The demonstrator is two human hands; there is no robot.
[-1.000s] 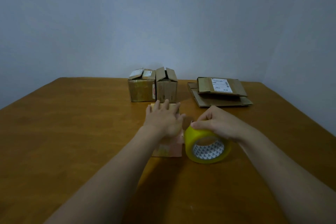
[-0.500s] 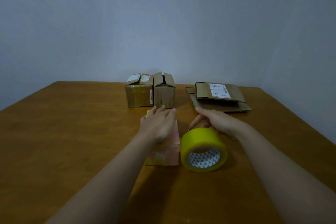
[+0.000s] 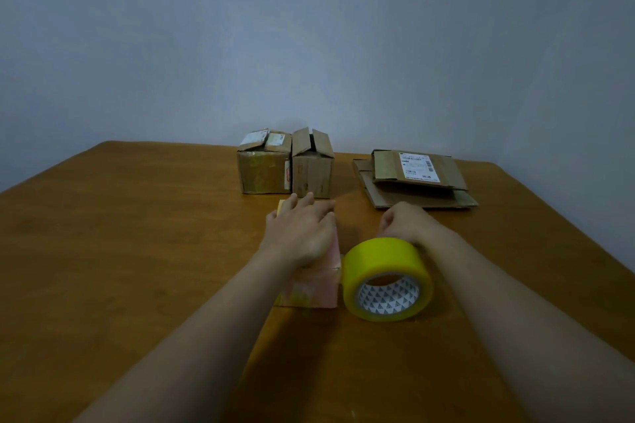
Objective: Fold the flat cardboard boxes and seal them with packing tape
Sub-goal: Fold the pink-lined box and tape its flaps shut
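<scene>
pressing flat, our left hand (image 3: 300, 237) lay with straight fingers on top of the small pink box (image 3: 318, 288), which stood on the wooden table (image 3: 137, 251) just in front of two brown boxes (image 3: 263, 172) whose top flaps were not fully down. we judged that hold a weak one: an open palm only weighted the flaps, so if it lifted or slid before tape crossed the seam, the flaps could spring up, and so light a box could skid toward the far boxes under any pull. just right of the pink box, nearly touching it, the yellow tape roll (image 3: 386, 280) stood on its edge with its core facing us. on edge it could roll away or tip against the box if tugged from one side. behind the roll our right hand (image 3: 407, 223) was curled, and we could not tell whether it pinched the loose tape end or held nothing. if the end was in those fingers, a crooked pull could lay the strip off the seam, wrinkle it, or let it fold back and stick to itself. farther right, the stack of flat cardboard (image 3: 417, 182) lay well apart, not yet folded.
</scene>
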